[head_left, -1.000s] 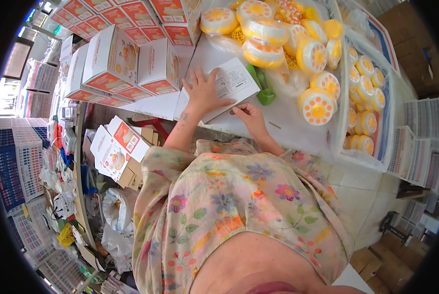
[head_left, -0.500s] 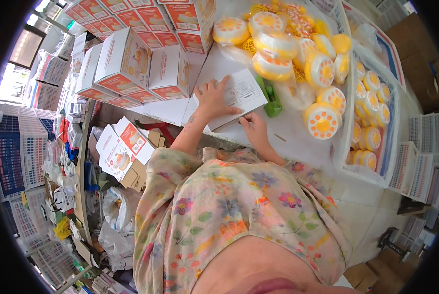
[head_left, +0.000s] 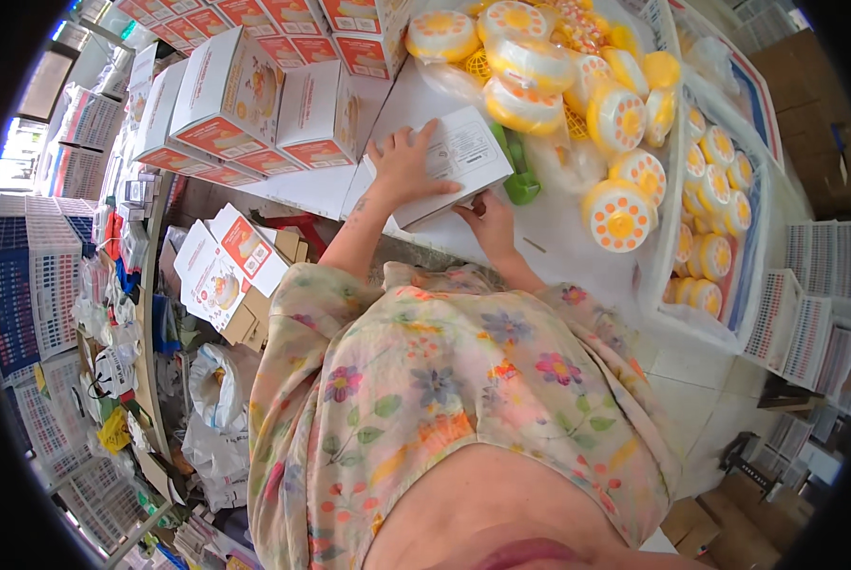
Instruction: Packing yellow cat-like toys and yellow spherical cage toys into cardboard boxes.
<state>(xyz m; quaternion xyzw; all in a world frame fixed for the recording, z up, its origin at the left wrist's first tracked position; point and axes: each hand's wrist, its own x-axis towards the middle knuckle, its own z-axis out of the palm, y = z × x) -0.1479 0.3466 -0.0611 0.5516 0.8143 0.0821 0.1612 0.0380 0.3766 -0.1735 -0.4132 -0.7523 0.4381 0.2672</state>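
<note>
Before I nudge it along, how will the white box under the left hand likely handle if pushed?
The white box is probably fairly stiff, since its edges look straight. Its flat faces suggest sliding rather than rolling. Its weight is hard to judge, as its contents are hidden.

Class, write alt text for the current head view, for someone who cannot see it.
A person's left hand lies on a white box, with the right hand at its near edge. Stacked orange-and-white boxes stand left, yellow-and-white round items right.
</note>
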